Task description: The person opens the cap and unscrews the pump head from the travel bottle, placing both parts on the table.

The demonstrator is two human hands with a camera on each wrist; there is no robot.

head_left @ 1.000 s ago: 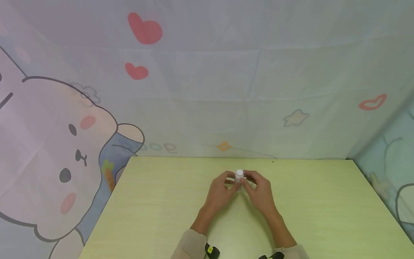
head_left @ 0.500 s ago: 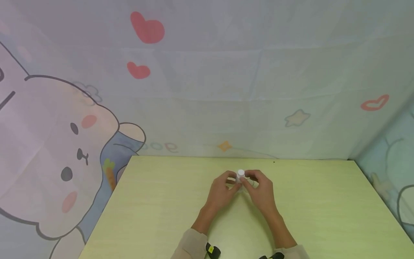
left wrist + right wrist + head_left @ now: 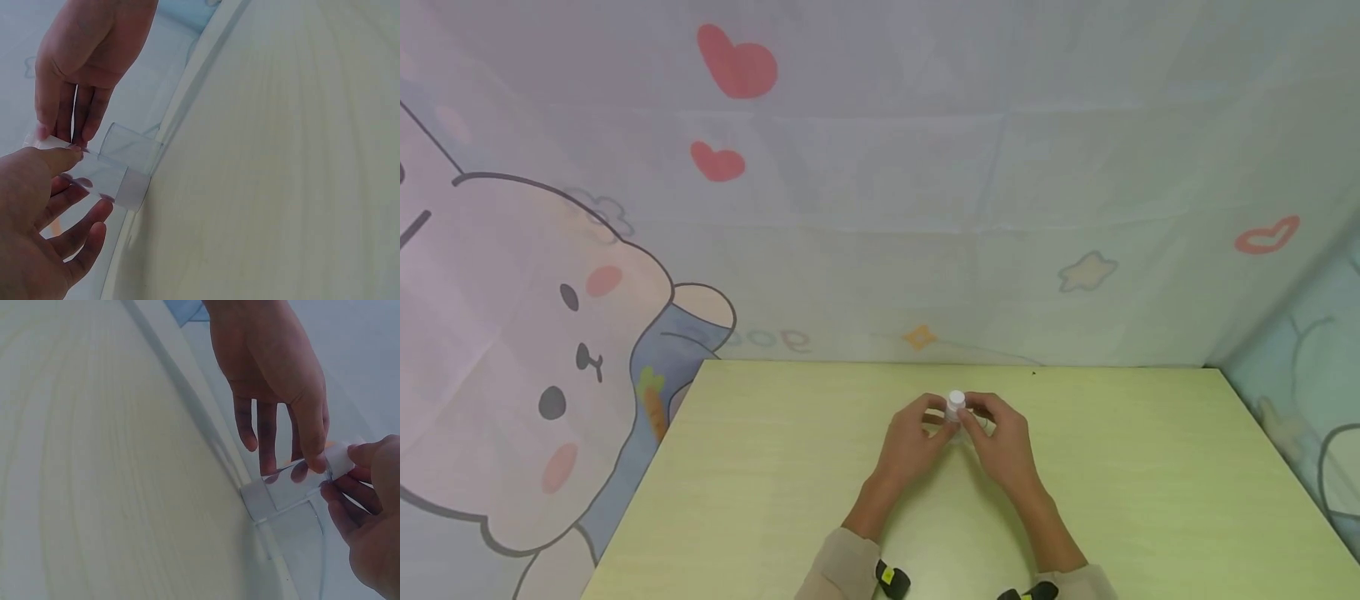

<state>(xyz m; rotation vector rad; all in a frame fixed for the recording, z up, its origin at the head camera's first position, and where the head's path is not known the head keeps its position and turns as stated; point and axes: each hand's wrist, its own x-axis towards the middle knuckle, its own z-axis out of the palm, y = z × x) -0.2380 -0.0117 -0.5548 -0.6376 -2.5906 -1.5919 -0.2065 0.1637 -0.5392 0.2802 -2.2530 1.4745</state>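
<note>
A small clear bottle [image 3: 103, 175] with a white screw cap [image 3: 956, 397] and a white bottom part stands upright on the table between both hands. My left hand [image 3: 912, 446] holds its body from the left, with thumb and fingertips seen through the clear wall in the right wrist view. From the right, my right hand [image 3: 1006, 443] pinches the cap [image 3: 339, 459] and neck between thumb and fingers. Close beside the bottle, on the right hand's side, stands a clear open cup [image 3: 294, 531], mostly hidden by the right hand in the head view.
The pale wooden table [image 3: 760, 467] reaches back to a printed cloth [image 3: 880, 183] with hearts and a cartoon rabbit. Another cloth [image 3: 1315, 358] hangs on the right. Black straps [image 3: 892, 579] sit at the sleeves' cuffs.
Both hands stay around the bottle in the same place, with almost no visible finger movement. The head view shifts very slightly.
</note>
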